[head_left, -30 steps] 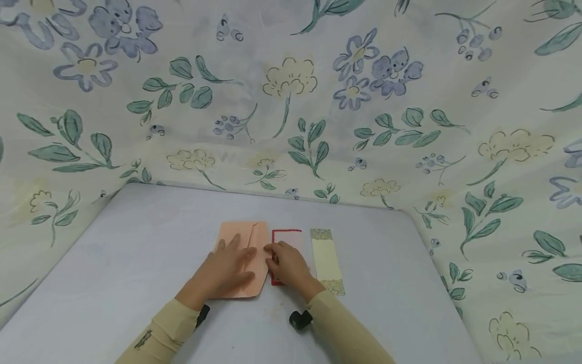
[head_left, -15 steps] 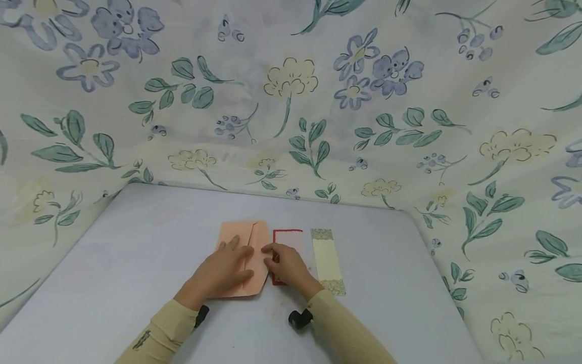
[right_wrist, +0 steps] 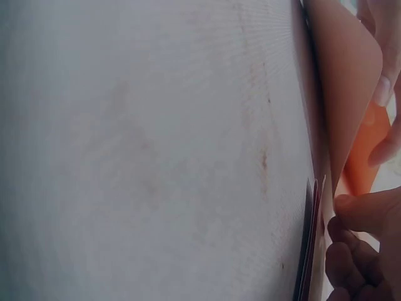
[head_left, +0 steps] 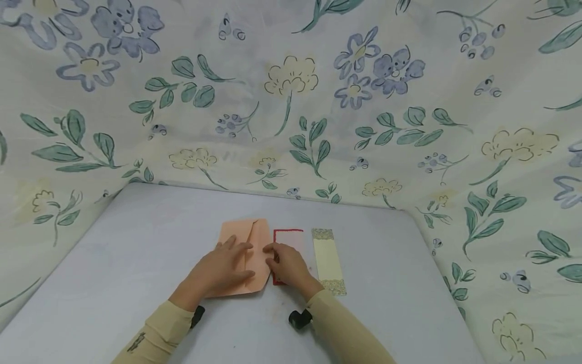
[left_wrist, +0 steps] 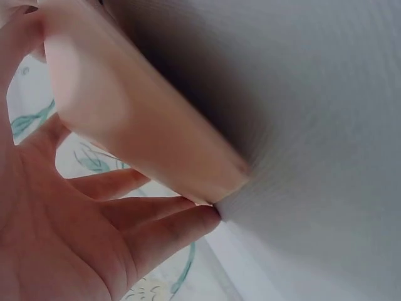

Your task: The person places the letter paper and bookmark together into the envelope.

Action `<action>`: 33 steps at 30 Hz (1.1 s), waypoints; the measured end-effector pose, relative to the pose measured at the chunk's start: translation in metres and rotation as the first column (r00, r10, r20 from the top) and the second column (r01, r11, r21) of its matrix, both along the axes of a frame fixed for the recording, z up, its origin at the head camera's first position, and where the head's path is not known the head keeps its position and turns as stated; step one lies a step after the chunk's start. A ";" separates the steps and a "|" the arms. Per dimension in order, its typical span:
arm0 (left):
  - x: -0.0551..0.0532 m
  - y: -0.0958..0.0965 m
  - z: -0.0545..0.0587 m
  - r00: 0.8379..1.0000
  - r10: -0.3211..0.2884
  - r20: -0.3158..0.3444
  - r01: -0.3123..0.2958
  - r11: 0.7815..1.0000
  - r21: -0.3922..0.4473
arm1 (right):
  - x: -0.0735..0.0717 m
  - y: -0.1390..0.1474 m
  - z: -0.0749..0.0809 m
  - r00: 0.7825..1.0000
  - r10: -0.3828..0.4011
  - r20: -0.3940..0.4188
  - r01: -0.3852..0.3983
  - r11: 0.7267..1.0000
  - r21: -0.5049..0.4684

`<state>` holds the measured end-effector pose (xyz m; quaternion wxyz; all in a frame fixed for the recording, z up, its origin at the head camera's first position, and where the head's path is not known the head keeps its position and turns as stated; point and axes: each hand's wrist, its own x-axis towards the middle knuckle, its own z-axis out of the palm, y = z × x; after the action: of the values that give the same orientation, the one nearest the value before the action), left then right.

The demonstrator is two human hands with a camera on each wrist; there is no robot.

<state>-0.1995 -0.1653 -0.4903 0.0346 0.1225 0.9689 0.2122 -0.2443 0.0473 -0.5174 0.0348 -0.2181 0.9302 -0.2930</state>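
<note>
A peach paper envelope (head_left: 258, 260) with a lengthwise seam lies on the table in the head view. My left hand (head_left: 213, 270) rests over its left half, fingers spread and fairly straight. In the left wrist view, those fingers (left_wrist: 169, 235) touch the edge of the paper (left_wrist: 150, 135), whose long side stands a little off the tabletop. At the envelope's right edge, my right hand (head_left: 289, 264) pinches the paper between thumb and curled fingers. The right wrist view shows its thumb (right_wrist: 360, 207) at the edge and the paper (right_wrist: 344, 75) bulging upward.
A pink card (head_left: 291, 238) with a red border lies partly under my right hand. To its right is a cream strip (head_left: 328, 263) with glittery ends. Black wrist cameras (head_left: 300, 319) hang below the forearms. A floral cloth (head_left: 291, 101) stands behind the table (head_left: 386, 253).
My left hand has shifted slightly left and the envelope's near edge has risen a little. The seam gapes a bit more. My right hand stays nearly in place.
</note>
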 end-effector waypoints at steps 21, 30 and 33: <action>-0.008 -0.003 -0.001 0.998 -0.022 -0.058 0.022 1.000 0.007 | -0.005 -0.003 0.001 0.998 -0.054 -0.028 0.055 0.997 0.048; -0.013 -0.005 -0.003 0.999 -0.023 -0.043 0.023 1.000 -0.008 | -0.006 -0.003 0.002 0.997 -0.074 -0.007 0.074 0.997 0.038; -0.015 -0.007 -0.003 0.999 -0.025 -0.042 0.025 1.000 -0.011 | -0.007 -0.001 0.001 0.997 -0.065 -0.033 0.066 0.998 0.022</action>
<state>-0.2141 -0.1719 -0.4937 0.0177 0.1390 0.9689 0.2041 -0.2514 0.0459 -0.5168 0.0127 -0.1920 0.9406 -0.2798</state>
